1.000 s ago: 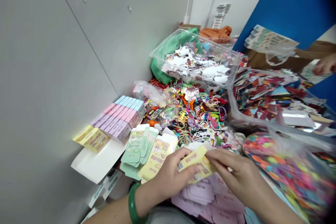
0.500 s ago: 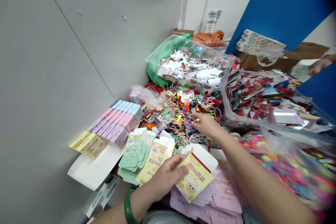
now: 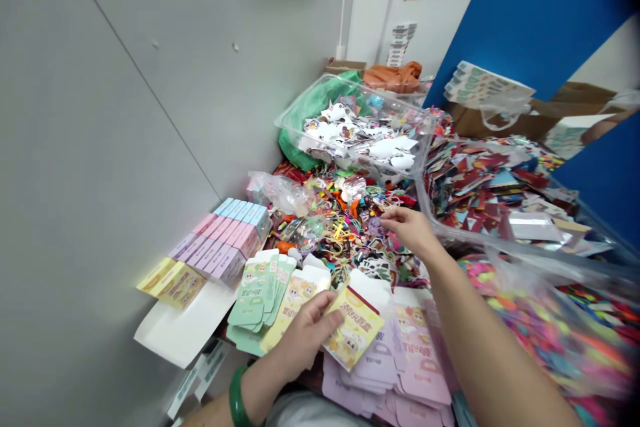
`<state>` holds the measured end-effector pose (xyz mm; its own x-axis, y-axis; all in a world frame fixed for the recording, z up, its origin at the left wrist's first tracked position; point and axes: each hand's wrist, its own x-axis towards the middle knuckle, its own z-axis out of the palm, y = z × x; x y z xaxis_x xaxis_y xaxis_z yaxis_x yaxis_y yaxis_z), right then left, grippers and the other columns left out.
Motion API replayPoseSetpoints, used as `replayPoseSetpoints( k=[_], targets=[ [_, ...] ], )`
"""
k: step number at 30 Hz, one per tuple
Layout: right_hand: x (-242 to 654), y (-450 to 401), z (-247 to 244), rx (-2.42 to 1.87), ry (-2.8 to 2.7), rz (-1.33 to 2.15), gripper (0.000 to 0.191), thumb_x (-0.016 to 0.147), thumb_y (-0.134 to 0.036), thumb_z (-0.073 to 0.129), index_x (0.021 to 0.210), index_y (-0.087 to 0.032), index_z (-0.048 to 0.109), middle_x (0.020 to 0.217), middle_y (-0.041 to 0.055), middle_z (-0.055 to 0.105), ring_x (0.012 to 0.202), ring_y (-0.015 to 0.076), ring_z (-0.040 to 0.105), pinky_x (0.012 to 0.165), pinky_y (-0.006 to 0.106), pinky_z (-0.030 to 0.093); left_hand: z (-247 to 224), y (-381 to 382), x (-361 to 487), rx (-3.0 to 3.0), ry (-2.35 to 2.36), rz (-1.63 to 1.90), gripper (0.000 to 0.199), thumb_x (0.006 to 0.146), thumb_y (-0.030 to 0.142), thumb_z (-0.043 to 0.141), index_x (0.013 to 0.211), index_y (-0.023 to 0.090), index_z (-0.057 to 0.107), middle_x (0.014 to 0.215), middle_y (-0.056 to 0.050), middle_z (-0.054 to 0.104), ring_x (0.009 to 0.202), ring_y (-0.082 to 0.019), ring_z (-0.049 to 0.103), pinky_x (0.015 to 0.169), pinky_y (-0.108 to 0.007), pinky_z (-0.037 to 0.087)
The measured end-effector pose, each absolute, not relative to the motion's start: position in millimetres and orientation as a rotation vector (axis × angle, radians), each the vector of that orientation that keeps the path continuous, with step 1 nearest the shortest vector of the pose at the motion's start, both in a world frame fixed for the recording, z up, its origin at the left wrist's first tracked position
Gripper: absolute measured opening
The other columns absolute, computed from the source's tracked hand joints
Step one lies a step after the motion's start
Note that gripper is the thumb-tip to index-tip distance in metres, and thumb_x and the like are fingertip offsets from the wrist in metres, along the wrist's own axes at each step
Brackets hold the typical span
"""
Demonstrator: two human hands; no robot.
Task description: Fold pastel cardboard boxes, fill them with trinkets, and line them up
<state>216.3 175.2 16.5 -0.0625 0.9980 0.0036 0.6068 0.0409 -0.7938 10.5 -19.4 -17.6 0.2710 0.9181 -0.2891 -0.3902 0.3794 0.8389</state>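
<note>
My left hand grips a small yellow carton with a cartoon print and a dark red top edge, thumb across its front. My right hand hovers low over a heap of mixed small trinkets, its fingertips drawn together. Close to those fingertips is a purple round piece; whether they hold it or anything else is too small to tell. Below the held carton lie flat purple cartons and pink cartons. Flat yellow cartons and green cartons lie left of it.
Filled boxes in several colours stand in rows by the grey wall. Behind the heap is a clear bin of white cutouts; another clear bin of coloured pieces is at right. A bright bag sits nearer. Beyond a blue panel, a person's hand is partly visible.
My right hand has shifted right over the heap, and its fingers have come together. My left hand has moved slightly left with the yellow carton. The view has shifted a little.
</note>
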Motion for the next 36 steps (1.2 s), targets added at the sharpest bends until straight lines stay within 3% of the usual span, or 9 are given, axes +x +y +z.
replayPoseSetpoints(
  k=[4,11,16,20,24,30,33,36],
  targets=[
    [208.7,125.1,34.9,-1.426,-1.589,1.008,0.030,0.072,-0.047,0.063,0.079,-0.018,0.062,0.068,0.0022,0.063,0.055,0.0131,0.051,0.051,0.025,0.038,-18.3,-10.8,11.1,0.685,0.966,1.068,0.043,0.077,0.045,0.074,0.108,0.017,0.063,0.100,-0.006,0.071,0.084,-0.017,0.065,0.076,-0.028,0.049],
    [187.1,61.2,34.8,-1.362,-1.889,1.043,0.017,0.079,-0.035,0.059,0.070,-0.022,0.067,0.065,0.0008,0.065,0.062,0.0162,0.057,0.059,0.027,0.042,-20.1,3.1,13.7,0.717,0.897,1.124,0.038,0.080,0.037,0.073,0.110,0.017,0.062,0.098,-0.005,0.071,0.082,-0.018,0.065,0.074,-0.028,0.049],
    [184.5,95.4,37.7,-1.411,-1.866,0.873,0.024,0.083,-0.042,0.058,0.083,-0.022,0.072,0.089,0.0041,0.073,0.084,0.0209,0.064,0.075,0.030,0.046,-13.4,3.4,11.5,0.653,0.902,1.128,0.037,0.079,0.036,0.074,0.108,0.016,0.062,0.103,-0.008,0.071,0.089,-0.021,0.067,0.079,-0.032,0.050],
    [163.1,152.7,20.9,-1.727,-1.869,0.836,0.020,0.084,-0.033,0.058,0.086,-0.018,0.072,0.080,0.0043,0.072,0.075,0.0189,0.064,0.067,0.027,0.045,-12.9,-0.6,7.8,0.613,0.904,1.135,0.039,0.076,0.036,0.076,0.107,0.016,0.064,0.100,-0.007,0.073,0.088,-0.021,0.068,0.077,-0.031,0.051],
    [137.2,196.3,-8.7,-1.887,-1.944,0.985,0.027,0.082,-0.037,0.066,0.070,-0.013,0.067,0.066,0.0051,0.066,0.068,0.0188,0.063,0.062,0.028,0.045,-14.6,-4.8,2.3,0.590,0.898,1.168,0.035,0.077,0.033,0.077,0.105,0.017,0.065,0.101,-0.006,0.074,0.086,-0.018,0.068,0.077,-0.029,0.052],
    [123.9,213.9,-28.1,-2.036,-1.927,1.125,0.026,0.092,-0.036,0.059,0.105,-0.014,0.062,0.102,0.0053,0.065,0.086,0.0162,0.063,0.076,0.035,0.054,-13.9,-4.7,-2.1,0.595,0.914,1.168,0.036,0.075,0.033,0.078,0.106,0.018,0.066,0.100,-0.006,0.074,0.085,-0.019,0.069,0.075,-0.029,0.053],
    [130.4,210.1,-25.8,-2.033,-1.863,1.205,0.026,0.093,-0.036,0.058,0.105,-0.013,0.063,0.100,0.0054,0.065,0.084,0.0158,0.063,0.073,0.033,0.055,-13.9,-3.2,-1.2,0.599,0.923,1.159,0.035,0.076,0.033,0.078,0.105,0.018,0.067,0.100,-0.006,0.074,0.083,-0.019,0.069,0.075,-0.030,0.053],
    [142.2,200.8,-19.6,-1.987,-1.779,1.287,0.026,0.093,-0.038,0.058,0.097,-0.012,0.063,0.086,0.0022,0.064,0.069,0.0115,0.061,0.063,0.027,0.053,-14.7,-2.8,-1.6,0.608,0.924,1.162,0.036,0.075,0.034,0.078,0.104,0.017,0.067,0.100,-0.007,0.074,0.084,-0.020,0.069,0.076,-0.030,0.053]
  ],
)
